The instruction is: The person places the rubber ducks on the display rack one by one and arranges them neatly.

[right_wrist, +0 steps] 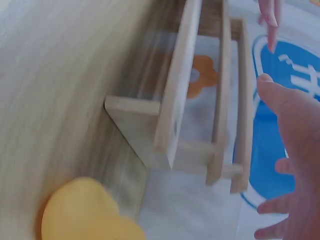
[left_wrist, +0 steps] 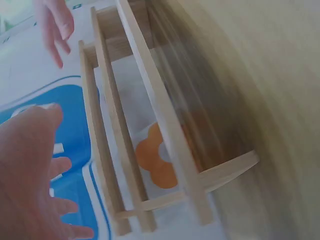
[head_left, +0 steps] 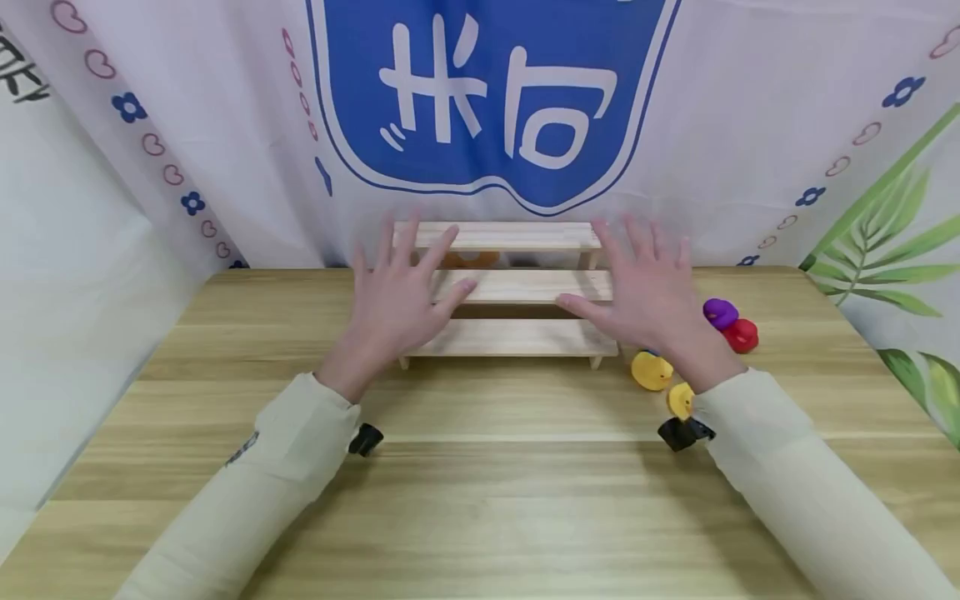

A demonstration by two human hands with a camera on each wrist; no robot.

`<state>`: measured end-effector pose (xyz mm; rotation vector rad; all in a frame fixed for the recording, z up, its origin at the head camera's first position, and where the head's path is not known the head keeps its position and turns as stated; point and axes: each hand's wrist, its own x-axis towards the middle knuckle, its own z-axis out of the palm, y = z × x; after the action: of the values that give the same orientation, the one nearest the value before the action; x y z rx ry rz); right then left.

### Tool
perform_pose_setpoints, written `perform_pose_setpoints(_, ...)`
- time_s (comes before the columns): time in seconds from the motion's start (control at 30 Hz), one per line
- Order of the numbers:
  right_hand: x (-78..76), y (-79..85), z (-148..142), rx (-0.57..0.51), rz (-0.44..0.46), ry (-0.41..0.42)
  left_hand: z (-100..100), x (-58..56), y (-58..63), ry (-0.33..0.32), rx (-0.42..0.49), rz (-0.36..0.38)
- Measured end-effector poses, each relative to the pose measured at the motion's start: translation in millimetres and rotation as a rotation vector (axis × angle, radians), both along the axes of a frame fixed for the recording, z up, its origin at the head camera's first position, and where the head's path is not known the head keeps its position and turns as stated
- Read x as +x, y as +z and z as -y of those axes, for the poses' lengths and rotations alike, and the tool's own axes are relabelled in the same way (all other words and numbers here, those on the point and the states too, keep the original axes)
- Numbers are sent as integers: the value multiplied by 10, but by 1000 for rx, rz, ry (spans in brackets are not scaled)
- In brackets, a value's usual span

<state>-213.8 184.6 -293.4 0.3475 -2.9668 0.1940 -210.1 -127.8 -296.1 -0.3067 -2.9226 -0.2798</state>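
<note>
A pale wooden three-step rack (head_left: 525, 337) stands at the back of the table, seen from the front in the head view. Over its left end spreads my left hand (head_left: 397, 296), fingers straight and holding nothing. My right hand (head_left: 645, 287) is spread the same way over the rack's right end, thumb pointing inward. In the left wrist view the left hand (left_wrist: 30, 175) is beside the rack's slats (left_wrist: 160, 110), apart from them. The right wrist view likewise shows a gap between the right hand (right_wrist: 300, 150) and the rack (right_wrist: 180, 85).
Right of the rack sit a purple rubber duck (head_left: 720, 313), a red one (head_left: 742, 336) and two yellow ones, one yellow duck (head_left: 651, 371) nearer the rack. Behind hangs a white cloth (head_left: 247, 150) with a blue emblem. The wooden table (head_left: 480, 517) extends toward me.
</note>
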Motion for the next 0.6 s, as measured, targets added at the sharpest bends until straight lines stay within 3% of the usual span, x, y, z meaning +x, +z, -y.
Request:
perform_pose_setpoints(0.3, 43, 1, -455, -212, -8, 73, 227, 54, -229, 97, 568, -113)
perform_pose_setpoints(0.43, 46, -44, -649, -317, 10, 77, 292, 67, -308, 160, 734, -63)
perform_pose_setpoints(0.6, 68, -74, -850, -392, 46, 22, 332, 43, -360, 190, 835, 38)
